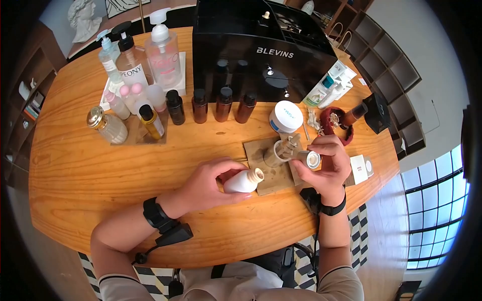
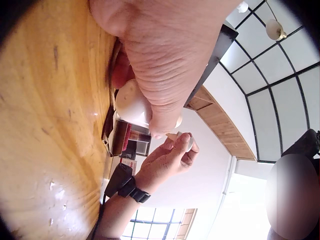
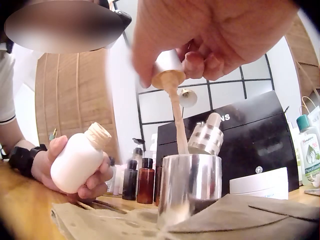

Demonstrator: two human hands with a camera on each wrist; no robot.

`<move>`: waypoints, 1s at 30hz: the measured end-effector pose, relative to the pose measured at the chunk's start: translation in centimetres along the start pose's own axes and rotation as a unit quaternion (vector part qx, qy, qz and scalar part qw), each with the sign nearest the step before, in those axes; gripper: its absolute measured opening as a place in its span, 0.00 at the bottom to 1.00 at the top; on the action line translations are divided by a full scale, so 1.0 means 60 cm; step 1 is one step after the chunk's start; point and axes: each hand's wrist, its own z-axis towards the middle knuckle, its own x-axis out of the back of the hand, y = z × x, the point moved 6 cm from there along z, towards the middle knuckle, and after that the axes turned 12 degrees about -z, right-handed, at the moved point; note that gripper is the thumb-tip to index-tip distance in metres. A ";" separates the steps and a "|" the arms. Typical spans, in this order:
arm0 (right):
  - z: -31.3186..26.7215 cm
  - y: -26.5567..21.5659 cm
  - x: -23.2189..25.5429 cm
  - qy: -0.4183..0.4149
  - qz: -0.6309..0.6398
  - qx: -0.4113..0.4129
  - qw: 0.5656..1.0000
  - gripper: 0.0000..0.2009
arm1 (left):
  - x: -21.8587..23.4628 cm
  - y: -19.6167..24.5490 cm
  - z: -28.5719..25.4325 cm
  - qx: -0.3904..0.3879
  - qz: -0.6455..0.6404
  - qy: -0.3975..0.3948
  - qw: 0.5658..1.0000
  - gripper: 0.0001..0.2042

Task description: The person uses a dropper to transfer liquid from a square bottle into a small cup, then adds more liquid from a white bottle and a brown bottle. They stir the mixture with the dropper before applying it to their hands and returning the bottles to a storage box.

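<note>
White bottle (image 1: 238,182) | tilted, gripped in left hand (image 1: 203,184) | right hand (image 1: 331,168) pinches cap (image 1: 311,159)

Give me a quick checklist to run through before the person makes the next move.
1. White bottle gripped: ok, the left hand has its fingers curled round it.
2. Bottle upright: not ok, it is tilted with its neck uncapped.
3. Bottle neck clean: not ok, beige liquid is smeared on it.
4. Cap gripped: ok, the right hand pinches it, with a beige-coated stick hanging from it.
5. Cup steady: ok as far as I can see, it stands upright on brown paper.
6. Stick tip inside the cup: cannot tell, the rim may hide it.
</note>
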 end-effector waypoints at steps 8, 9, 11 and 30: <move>-0.003 0.003 -0.002 -0.021 0.002 -0.042 0.999 0.18 | -0.001 -0.002 0.001 -0.004 0.001 0.000 1.000 0.25; -0.003 0.005 -0.002 -0.021 0.003 -0.041 0.999 0.18 | 0.000 -0.002 0.000 -0.003 0.007 0.000 1.000 0.25; -0.001 0.000 0.004 -0.001 -0.008 0.002 1.000 0.18 | 0.000 -0.002 -0.001 -0.002 0.013 0.000 1.000 0.25; 0.001 0.002 0.006 0.003 -0.001 -0.017 1.000 0.18 | -0.001 -0.002 0.000 0.001 0.014 -0.009 1.000 0.25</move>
